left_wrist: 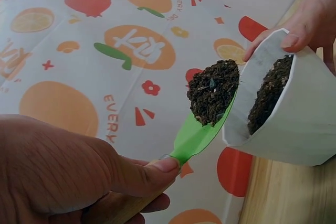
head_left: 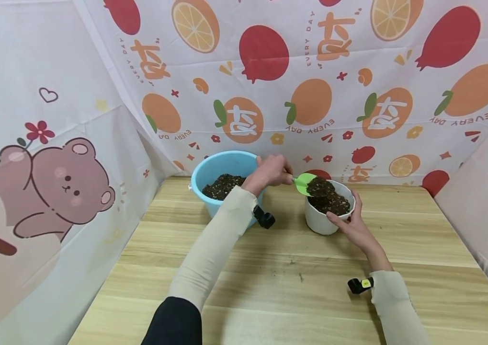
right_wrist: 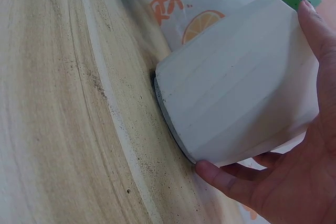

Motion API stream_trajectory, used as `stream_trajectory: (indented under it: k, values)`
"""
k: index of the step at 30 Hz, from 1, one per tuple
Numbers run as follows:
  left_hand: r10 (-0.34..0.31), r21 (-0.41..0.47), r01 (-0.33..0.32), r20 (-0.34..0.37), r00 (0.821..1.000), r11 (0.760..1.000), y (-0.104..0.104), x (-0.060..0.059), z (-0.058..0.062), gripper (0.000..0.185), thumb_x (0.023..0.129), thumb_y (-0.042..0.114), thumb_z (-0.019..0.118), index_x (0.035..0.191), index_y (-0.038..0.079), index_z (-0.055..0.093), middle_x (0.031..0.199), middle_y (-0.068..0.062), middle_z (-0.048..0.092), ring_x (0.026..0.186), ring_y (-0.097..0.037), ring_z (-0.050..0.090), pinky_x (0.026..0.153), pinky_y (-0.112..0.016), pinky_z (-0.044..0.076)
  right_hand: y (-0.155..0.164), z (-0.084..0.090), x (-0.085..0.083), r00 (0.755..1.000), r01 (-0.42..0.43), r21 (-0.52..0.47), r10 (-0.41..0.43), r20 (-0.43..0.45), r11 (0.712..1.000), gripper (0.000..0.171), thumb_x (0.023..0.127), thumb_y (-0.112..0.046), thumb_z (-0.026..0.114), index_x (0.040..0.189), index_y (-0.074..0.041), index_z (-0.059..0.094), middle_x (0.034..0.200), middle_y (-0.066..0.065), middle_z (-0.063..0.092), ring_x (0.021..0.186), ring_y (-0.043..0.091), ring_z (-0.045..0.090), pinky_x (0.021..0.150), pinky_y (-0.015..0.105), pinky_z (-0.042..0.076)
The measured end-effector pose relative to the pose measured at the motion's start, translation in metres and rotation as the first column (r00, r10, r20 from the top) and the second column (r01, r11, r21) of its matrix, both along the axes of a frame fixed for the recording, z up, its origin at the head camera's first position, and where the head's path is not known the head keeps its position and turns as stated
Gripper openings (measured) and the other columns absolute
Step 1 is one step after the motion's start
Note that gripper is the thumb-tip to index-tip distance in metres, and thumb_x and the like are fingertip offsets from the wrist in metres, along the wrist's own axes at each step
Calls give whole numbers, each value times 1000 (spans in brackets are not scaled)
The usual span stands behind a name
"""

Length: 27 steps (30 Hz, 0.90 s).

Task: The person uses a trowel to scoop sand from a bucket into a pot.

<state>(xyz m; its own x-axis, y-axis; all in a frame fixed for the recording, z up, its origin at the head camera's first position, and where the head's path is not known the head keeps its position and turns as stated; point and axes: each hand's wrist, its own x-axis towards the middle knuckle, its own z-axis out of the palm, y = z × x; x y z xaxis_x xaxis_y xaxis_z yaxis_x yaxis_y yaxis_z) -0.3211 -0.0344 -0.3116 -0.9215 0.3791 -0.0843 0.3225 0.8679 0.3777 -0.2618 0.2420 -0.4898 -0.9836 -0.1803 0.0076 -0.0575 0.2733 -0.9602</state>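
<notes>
My left hand [head_left: 269, 171] grips the wooden handle of a small green trowel [head_left: 302, 184]. In the left wrist view the thumb lies along the handle near the blade, and a heap of dark soil [left_wrist: 212, 90] sits on it. The loaded blade is over the near-left rim of a white plant pot [head_left: 322, 222], which holds more soil [head_left: 334, 205]. My right hand [head_left: 357, 227] holds the pot from its right side. In the right wrist view its thumb is up at the rim, with a fingertip low by the base.
A light blue bucket [head_left: 207, 175] partly filled with soil stands left of the pot, under my left forearm. Crumbs of soil [head_left: 300, 277] lie on the wooden table [head_left: 269, 306]. A fruit-print cloth [head_left: 269, 105] hangs close behind both containers.
</notes>
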Motion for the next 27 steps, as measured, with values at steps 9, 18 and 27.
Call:
stream_trajectory:
  k: [9, 18, 27]
  values:
    - [50, -11, -51, -36, 998, 999, 11, 1, -12, 10, 92, 26, 75, 100, 22, 81, 107, 6, 77, 104, -20, 61, 106, -50, 25, 1, 0, 0, 1000, 3, 12, -3, 6, 1000, 104, 98, -35, 65, 155, -43, -21, 168, 14, -1, 156, 40, 7, 121, 64, 20]
    - [58, -8, -59, -94, 994, 998, 21, 3, -21, 16, 94, 25, 73, 107, 21, 81, 115, 6, 77, 113, -21, 64, 112, -56, 23, 2, -2, -3, 1000, 4, 25, -4, -6, 1000, 102, 98, -37, 65, 154, -46, -20, 168, 15, -1, 156, 40, 7, 121, 65, 19]
    - [86, -21, -89, -134, 987, 996, 30, 2, -28, 13, 96, 24, 70, 103, 24, 82, 105, 8, 79, 106, -19, 67, 120, -66, 16, 3, 0, -4, 1000, 4, 29, -4, 6, 1000, 103, 97, -39, 65, 153, -48, -21, 169, 12, -3, 157, 39, 5, 121, 66, 18]
